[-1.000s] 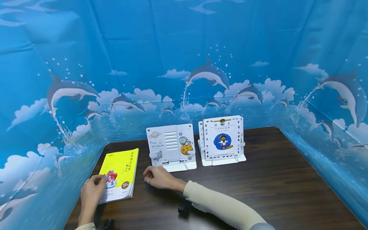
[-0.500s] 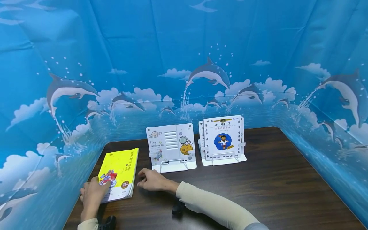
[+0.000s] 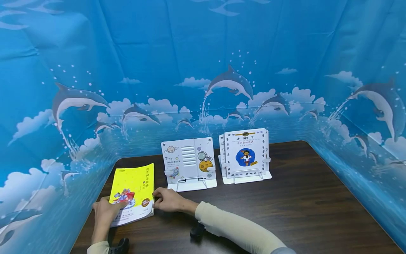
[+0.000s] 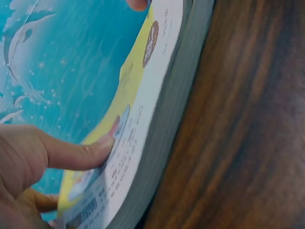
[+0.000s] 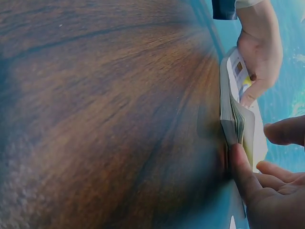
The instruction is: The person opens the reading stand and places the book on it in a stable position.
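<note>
A yellow-and-white paperback book lies on the wooden table at the left, its lower part bowed. My left hand grips its left side; in the left wrist view the thumb lies across the cover and the other fingers are mostly hidden at the far edge. At the book's right edge is my right hand. In the right wrist view one of its fingers touches the page edges, while another digit stands apart above the lifted cover.
A white "Tiny universe" book stand stands behind my right hand. Right of it, a second stand holds a white picture book. A blue dolphin-print curtain surrounds the dark table.
My left hand has come down from above the cover and now grips the book's side. The book has shifted and turned slightly right, reaching my right hand, which moved left earlier.
</note>
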### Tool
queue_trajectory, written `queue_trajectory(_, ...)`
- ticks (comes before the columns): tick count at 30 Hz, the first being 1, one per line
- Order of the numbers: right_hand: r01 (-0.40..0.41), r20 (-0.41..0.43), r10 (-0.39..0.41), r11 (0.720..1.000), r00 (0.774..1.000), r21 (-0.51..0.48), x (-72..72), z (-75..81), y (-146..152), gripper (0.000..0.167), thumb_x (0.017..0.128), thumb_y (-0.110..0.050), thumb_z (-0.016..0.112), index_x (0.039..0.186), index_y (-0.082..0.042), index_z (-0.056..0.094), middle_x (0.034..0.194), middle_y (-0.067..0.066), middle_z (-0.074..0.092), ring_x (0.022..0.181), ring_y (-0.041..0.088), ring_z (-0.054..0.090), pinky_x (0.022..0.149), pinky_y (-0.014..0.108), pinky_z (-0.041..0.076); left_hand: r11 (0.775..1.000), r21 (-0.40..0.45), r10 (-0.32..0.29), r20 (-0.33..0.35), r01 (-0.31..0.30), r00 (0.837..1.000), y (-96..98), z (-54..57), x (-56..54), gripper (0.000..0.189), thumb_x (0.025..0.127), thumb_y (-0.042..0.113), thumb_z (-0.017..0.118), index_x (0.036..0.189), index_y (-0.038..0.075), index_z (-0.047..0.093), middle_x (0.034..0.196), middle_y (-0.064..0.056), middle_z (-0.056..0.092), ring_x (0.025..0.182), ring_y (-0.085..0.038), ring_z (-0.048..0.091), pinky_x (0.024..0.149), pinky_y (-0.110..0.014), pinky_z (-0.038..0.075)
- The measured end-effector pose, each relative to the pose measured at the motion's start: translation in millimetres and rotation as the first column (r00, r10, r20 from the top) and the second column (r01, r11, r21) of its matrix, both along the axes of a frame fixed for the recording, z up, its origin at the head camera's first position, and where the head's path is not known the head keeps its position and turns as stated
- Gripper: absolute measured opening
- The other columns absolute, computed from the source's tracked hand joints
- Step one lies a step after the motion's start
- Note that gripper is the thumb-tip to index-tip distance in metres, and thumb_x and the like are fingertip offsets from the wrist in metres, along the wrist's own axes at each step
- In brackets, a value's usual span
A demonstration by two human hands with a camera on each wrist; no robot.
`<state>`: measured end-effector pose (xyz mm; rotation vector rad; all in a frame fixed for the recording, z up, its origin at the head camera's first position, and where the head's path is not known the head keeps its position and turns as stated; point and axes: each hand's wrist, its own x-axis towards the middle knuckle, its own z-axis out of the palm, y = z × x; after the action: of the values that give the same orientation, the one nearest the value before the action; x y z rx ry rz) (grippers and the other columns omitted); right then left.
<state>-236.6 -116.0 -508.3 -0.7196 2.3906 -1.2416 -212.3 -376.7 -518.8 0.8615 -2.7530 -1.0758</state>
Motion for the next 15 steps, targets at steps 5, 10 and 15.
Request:
queue_trajectory(5, -0.005, -0.022, 0.005, 1.000, 1.000, 0.003, -1.8, -1.9, 2.1, 0.044, 0.099, -0.018, 0.074, 0.140, -0.008, 0.063, 0.136, 0.003, 0.074, 0.084, 0.000, 0.061, 0.081, 0.015, 0.050, 0.994, 0.113, 0.016, -0.058, -0.009, 0.998, 0.2, -0.4, -2.3, 0.087, 0.090, 0.018, 0.078, 0.151, -0.013, 0.023, 0.132, -0.040, 0.040, 0.118, -0.053, 0.044, 0.098, -0.065, 0.043)
queue_trajectory(10, -0.011, -0.007, 0.011, 1.000, 1.000, -0.011, -2.6, -3.7, 3.1, 0.044, 0.099, -0.016, 0.074, 0.140, -0.008, 0.061, 0.135, 0.005, 0.073, 0.084, 0.001, 0.060, 0.078, 0.016, 0.049, 0.978, 0.206, 0.053, -0.109, -0.030, 0.993, 0.5, -1.1, -0.1, 0.086, 0.092, 0.014, 0.072, 0.155, -0.012, 0.019, 0.146, -0.043, 0.040, 0.128, -0.055, 0.045, 0.103, -0.064, 0.041)
queue_trajectory(15, 0.009, 0.021, -0.008, 0.998, 1.000, -0.054, -2.4, -5.5, 4.5, 0.046, 0.099, -0.015, 0.074, 0.141, -0.007, 0.057, 0.133, 0.006, 0.072, 0.087, 0.000, 0.064, 0.077, 0.018, 0.053, 0.967, 0.256, 0.060, -0.163, -0.017, 0.985, 1.1, -2.2, 5.2, 0.087, 0.093, 0.012, 0.071, 0.157, -0.012, 0.017, 0.150, -0.043, 0.042, 0.124, -0.048, 0.053, 0.086, -0.038, 0.047)
